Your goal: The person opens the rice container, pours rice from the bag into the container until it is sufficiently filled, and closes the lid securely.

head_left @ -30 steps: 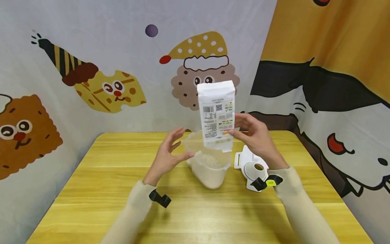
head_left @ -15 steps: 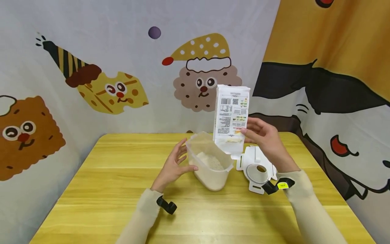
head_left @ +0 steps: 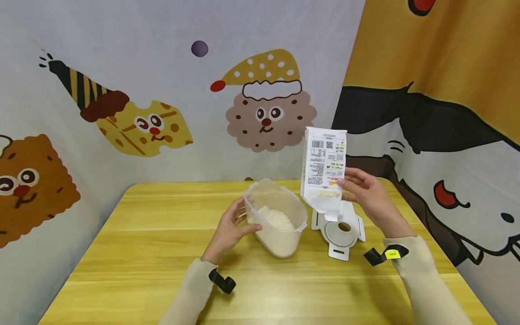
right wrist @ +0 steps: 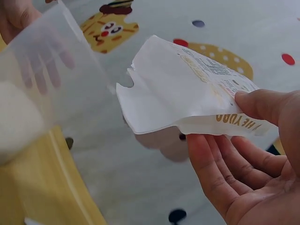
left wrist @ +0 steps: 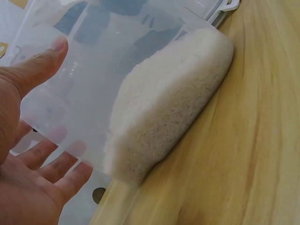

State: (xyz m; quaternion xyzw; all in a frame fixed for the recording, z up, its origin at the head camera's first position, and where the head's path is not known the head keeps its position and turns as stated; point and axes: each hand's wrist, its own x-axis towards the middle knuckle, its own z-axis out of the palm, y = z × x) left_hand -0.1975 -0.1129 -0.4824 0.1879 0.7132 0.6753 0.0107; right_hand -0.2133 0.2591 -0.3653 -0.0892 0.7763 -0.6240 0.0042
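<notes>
A translucent plastic rice container (head_left: 300,212) stands topless on the table, with white rice (head_left: 280,220) heaped in its bottom. My left hand (head_left: 229,230) is at its left end, thumb along the near side and fingers loosely spread at the far side. Through the clear wall (left wrist: 93,93) some of those fingertips show in the left wrist view. My right hand (head_left: 365,194) pinches a white paper rice bag (head_left: 323,169) between thumb and fingers, right of the container. The bag's torn mouth (right wrist: 129,89) points down; it looks slack, and no rice falls from it.
A white lid (head_left: 339,232) with side clips and a round hole lies right of the container, partly below the bag. The wooden table (head_left: 162,253) reaches a patterned cloth backdrop (head_left: 162,58) behind.
The bag has moved right and down from above the container to beside it, in my right hand. My left hand has moved closer around the container's left end.
</notes>
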